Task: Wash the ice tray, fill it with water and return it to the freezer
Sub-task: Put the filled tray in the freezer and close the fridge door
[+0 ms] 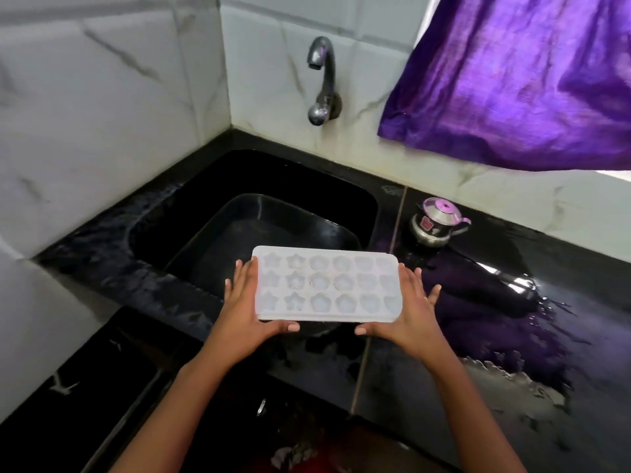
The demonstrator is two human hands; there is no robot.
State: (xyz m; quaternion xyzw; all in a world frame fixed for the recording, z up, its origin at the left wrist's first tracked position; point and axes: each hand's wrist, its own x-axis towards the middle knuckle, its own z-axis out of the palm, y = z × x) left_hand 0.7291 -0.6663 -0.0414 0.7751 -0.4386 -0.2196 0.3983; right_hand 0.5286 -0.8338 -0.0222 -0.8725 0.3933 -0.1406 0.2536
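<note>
A white plastic ice tray (pixel 327 283) with star and flower shaped cells is held level, cells up, over the near right edge of the black sink (pixel 362 206). My left hand (pixel 244 310) grips its left end, thumb under the near edge. At the tray's right end my right hand (pixel 408 310) holds on in the same way. A metal tap (pixel 322 80) comes out of the tiled wall above the sink; no water runs from it. A black tub (pixel 218 233) sits inside the sink.
A small steel kettle (pixel 435 223) with a purple knob stands on the black counter (pixel 512 336) right of the sink. Water lies spilled over that counter. A purple curtain (pixel 519 76) hangs at the upper right. White marble-look tiles line both walls.
</note>
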